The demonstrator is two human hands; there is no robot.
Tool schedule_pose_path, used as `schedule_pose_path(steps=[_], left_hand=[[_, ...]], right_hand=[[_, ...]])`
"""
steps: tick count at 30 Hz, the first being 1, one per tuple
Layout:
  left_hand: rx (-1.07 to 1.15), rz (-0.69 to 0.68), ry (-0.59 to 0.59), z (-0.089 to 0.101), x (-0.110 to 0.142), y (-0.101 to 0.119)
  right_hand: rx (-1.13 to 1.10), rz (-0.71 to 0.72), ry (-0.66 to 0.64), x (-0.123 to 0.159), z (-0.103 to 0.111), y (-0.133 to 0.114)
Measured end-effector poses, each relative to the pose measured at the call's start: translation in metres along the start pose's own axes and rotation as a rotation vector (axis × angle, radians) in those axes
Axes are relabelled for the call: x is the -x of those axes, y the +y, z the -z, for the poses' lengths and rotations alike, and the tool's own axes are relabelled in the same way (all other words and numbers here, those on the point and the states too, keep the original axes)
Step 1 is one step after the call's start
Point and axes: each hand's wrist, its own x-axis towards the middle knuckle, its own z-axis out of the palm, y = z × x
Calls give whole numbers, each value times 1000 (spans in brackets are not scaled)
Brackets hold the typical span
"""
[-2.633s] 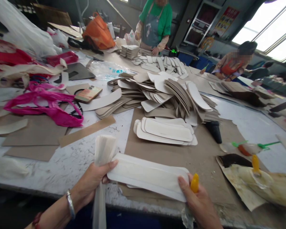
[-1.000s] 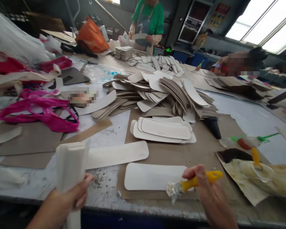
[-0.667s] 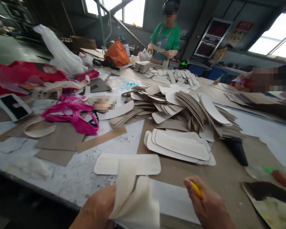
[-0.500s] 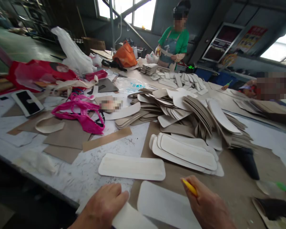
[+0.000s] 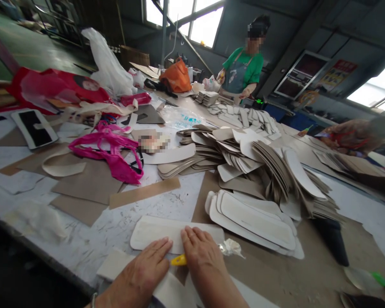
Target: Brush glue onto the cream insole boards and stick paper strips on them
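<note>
My left hand (image 5: pixel 140 273) lies flat, fingers together, on a cream sheet (image 5: pixel 114 265) at the table's near edge. My right hand (image 5: pixel 201 256) rests beside it, fingers stretched forward onto a white rounded pad (image 5: pixel 147 229). A yellow-handled glue brush (image 5: pixel 179 259) sits under that palm, its gummy bristles (image 5: pixel 231 247) sticking out to the right. Another white pad (image 5: pixel 253 299) lies under my right forearm on the brown cardboard (image 5: pixel 269 273).
A small stack of white pads (image 5: pixel 253 216) and a big heap of curved board pieces (image 5: pixel 263 164) lie ahead. Pink bag (image 5: pixel 111 149), cardboard sheets (image 5: pixel 86 184) and a phone (image 5: pixel 34 128) sit left. A person in green (image 5: pixel 244 72) stands at the far end.
The long pad was set down on the table and the left hand laid its folded sheet flat. The right hand swung left with the brush to beside the left hand. The view tilted up.
</note>
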Motion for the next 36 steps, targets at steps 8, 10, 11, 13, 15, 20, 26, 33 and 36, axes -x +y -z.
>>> schedule_pose_path(steps=[8,10,11,13,15,20,26,33,36], left_hand=[[0,-8,39,4,-6,-1],[19,10,42,6,-9,1],[25,23,51,7,-10,2],[52,24,38,11,-13,3],[107,32,-13,17,-15,1],[300,159,-172,36,-7,-25],[580,689,53,68,2,-19],[1364,1406,-177,75,-52,31],[1566,1598,-220,68,-63,37]], right_hand=[[17,-57,-107,6,-13,-2],[71,-72,-96,9,-10,1],[108,-75,-89,11,-8,3],[182,-82,-76,14,-1,6],[229,-106,-72,20,11,8],[308,-287,-87,60,56,22],[13,-487,122,126,101,37],[-829,-1177,464,126,111,1],[-1136,-1277,603,116,98,-11]])
